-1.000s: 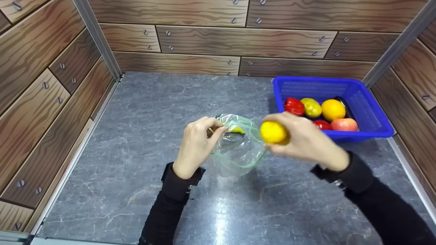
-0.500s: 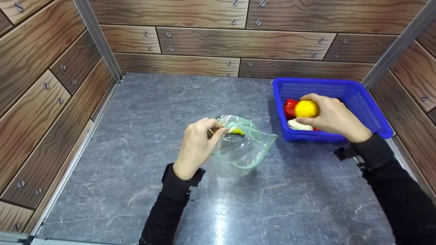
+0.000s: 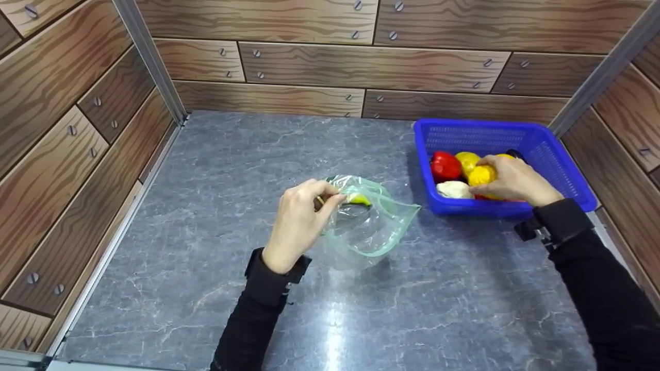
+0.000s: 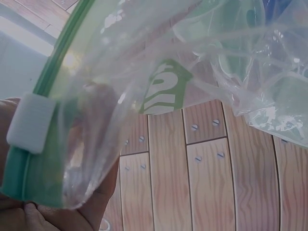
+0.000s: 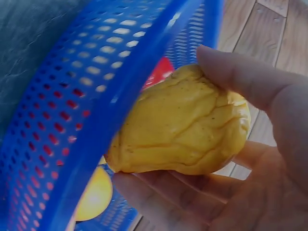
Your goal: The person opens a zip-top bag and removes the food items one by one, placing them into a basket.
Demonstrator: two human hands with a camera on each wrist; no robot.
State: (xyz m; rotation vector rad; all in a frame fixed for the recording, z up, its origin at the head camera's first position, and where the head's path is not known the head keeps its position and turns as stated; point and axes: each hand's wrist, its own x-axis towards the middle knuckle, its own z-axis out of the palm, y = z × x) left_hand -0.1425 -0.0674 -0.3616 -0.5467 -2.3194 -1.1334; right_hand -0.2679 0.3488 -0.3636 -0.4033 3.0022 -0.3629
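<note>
My left hand [image 3: 301, 219] pinches the left edge of the mouth of a clear zip bag [image 3: 368, 226] with green trim. The bag stands open on the grey tabletop, and a white slider [image 4: 32, 122] shows by the hand in the left wrist view. At its far side a yellow banana-like tip [image 3: 359, 199] is seen. My right hand [image 3: 521, 183] is in the blue basket [image 3: 477, 207], its thumb and fingers round a lumpy, wrinkled yellow fruit [image 5: 183, 125]. Beside that lie a red bell pepper [image 3: 445, 166], a yellow-green fruit [image 3: 466, 161] and a white lumpy piece [image 3: 455, 189].
The basket stands at the right on the grey marbled tabletop [image 3: 232, 154], near the right wall. An orange round fruit [image 5: 95, 195] and a dark piece [image 3: 514, 154] are also in it. Wood-patterned panels [image 3: 371, 64] close off the back and sides.
My right hand has carried the lumpy yellow fruit from beside the bag rightward and down into the basket. The bag's right corner has sprung outward. My left hand has stayed in place.
</note>
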